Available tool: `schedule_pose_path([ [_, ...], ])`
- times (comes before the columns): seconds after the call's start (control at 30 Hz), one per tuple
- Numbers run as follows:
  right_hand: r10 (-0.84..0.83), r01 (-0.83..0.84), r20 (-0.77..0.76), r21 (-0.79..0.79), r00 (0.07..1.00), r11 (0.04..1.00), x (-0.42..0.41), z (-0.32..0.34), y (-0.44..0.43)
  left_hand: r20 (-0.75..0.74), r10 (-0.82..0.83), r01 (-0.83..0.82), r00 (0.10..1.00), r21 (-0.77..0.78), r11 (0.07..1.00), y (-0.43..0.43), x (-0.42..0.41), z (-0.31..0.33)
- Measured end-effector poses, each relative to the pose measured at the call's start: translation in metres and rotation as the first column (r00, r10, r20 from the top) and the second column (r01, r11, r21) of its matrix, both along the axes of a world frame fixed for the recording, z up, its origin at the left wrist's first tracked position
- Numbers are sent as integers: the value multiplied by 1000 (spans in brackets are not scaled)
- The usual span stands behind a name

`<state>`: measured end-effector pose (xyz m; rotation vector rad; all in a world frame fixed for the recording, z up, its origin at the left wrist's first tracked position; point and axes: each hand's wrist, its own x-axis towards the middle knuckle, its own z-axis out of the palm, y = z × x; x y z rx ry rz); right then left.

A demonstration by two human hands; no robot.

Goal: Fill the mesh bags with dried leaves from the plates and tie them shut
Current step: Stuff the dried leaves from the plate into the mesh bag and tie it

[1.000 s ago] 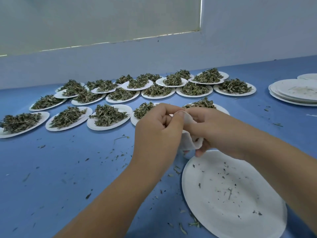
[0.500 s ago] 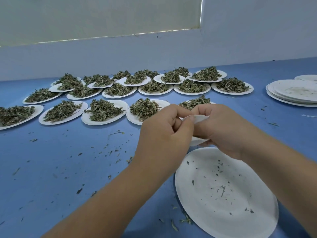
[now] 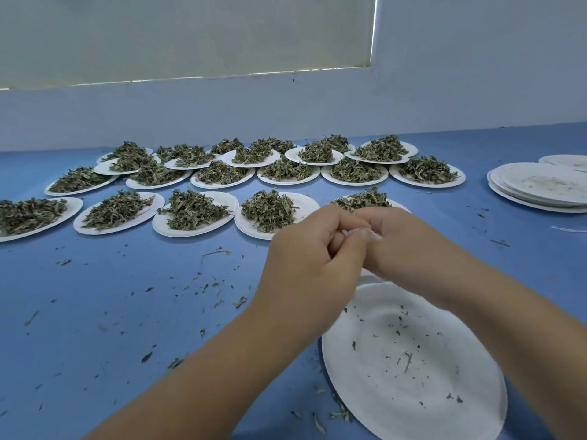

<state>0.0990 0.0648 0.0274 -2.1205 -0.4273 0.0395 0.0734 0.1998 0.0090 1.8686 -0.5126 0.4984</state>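
The flat blue table (image 3: 111,312) spreads all round my hands. Beyond my knuckles stand rows of round white paper plates (image 3: 229,201), each heaped with dried green leaves (image 3: 193,209). Well off to the right of my grip sits a stack of bare white paper plates (image 3: 540,185). Under my right wrist lies one more white paper plate (image 3: 413,360), holding only crumbs. My left hand (image 3: 311,265) and right hand (image 3: 409,249) meet fingertip to fingertip, fingers curled, both pinching a sliver of the white mesh bag (image 3: 351,231); the rest of it is hidden inside my grip. Leaf crumbs (image 3: 219,250) lie scattered left of my left hand
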Motion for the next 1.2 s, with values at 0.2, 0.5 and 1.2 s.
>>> schedule_pose_path([
  [0.2,-29,53,155,-149,987,987,-1,-6,11,72,7,-11,997,63,998,-3,-5,-3],
  [0.5,185,-177,-34,164,982,970,-5,2,-2,-47,-39,32,998,-125,992,5,-3,2],
  [1.2,402,-401,35,183,915,898,4,-17,-6,-21,152,-154,988,-159,975,25,12,3],
])
